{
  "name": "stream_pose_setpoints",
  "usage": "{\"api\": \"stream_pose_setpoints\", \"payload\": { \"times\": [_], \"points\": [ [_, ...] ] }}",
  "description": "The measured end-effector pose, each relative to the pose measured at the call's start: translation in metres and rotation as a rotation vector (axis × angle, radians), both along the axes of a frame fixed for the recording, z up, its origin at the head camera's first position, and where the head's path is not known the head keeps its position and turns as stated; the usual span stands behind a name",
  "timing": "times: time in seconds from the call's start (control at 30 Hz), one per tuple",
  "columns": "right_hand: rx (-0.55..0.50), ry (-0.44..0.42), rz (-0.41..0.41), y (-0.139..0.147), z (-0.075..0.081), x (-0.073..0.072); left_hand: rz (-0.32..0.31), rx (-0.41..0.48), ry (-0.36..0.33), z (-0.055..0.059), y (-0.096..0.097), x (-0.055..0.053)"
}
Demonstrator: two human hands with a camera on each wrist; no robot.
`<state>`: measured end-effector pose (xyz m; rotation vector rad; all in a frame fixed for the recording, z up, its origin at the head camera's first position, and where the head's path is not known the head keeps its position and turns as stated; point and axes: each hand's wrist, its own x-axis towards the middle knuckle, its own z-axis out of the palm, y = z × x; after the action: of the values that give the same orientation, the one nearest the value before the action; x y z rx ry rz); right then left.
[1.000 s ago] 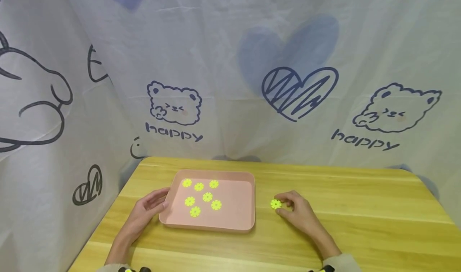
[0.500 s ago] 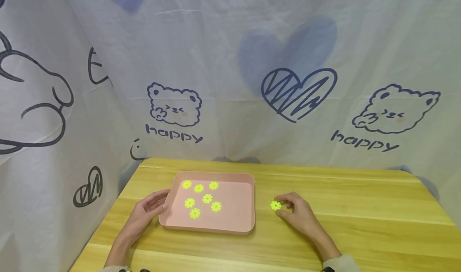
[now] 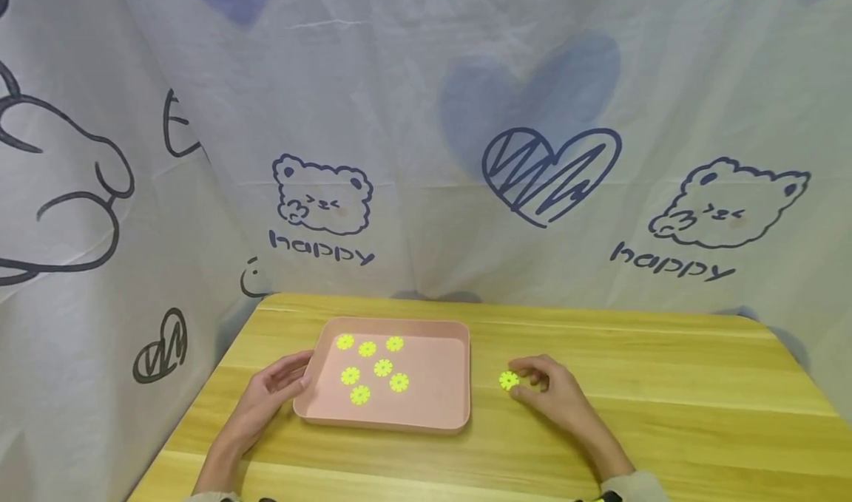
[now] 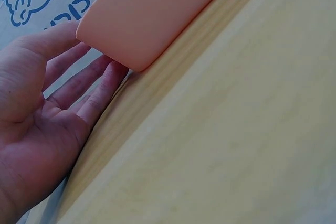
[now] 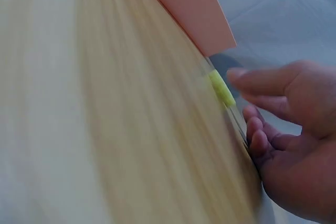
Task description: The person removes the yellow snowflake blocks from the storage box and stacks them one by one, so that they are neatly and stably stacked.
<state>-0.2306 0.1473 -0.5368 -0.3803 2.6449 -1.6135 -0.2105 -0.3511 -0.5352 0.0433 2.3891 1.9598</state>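
Note:
A pink rectangular tray (image 3: 435, 384) lies on the wooden table, with several yellow-green notched discs (image 3: 382, 368) spread over its left and middle parts. My left hand (image 3: 266, 395) holds the tray's left side, thumb at the rim and fingers along the outer wall. In the left wrist view that thumb meets the tray's upper edge (image 4: 126, 30), while fingertips reach its lower edge. Right of the tray, my right hand (image 3: 549, 392) pinches another notched disc (image 3: 509, 381) by its edge between thumb and index finger. The right wrist view shows this disc (image 5: 221, 88) side-on, low at the table.
The wooden table (image 3: 632, 384) has rounded far corners and extends to the right of the right hand. A pale cloth (image 3: 413, 117) with drawn hearts and bears hangs behind the table and along its left side.
The head view has shifted slightly, so everything sits a little lower in it. Both hands, the tray and the discs keep their places relative to each other.

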Motion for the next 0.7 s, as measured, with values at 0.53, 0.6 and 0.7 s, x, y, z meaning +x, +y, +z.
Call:
{"api": "stream_pose_setpoints", "payload": {
  "times": [0.53, 0.6, 0.7],
  "points": [
    [-0.134, 0.093, -0.015, -0.03, 0.039, 0.013, 0.004, 0.013, 0.009, -0.001, 0.001, 0.001],
    [-0.145, 0.114, 0.008, -0.038, 0.045, 0.015, 0.005, 0.007, 0.005, 0.0, 0.001, 0.001],
    [-0.171, 0.139, 0.047, -0.053, 0.051, 0.017, 0.014, 0.009, 0.0, 0.0, 0.001, 0.001]
  ]
}}
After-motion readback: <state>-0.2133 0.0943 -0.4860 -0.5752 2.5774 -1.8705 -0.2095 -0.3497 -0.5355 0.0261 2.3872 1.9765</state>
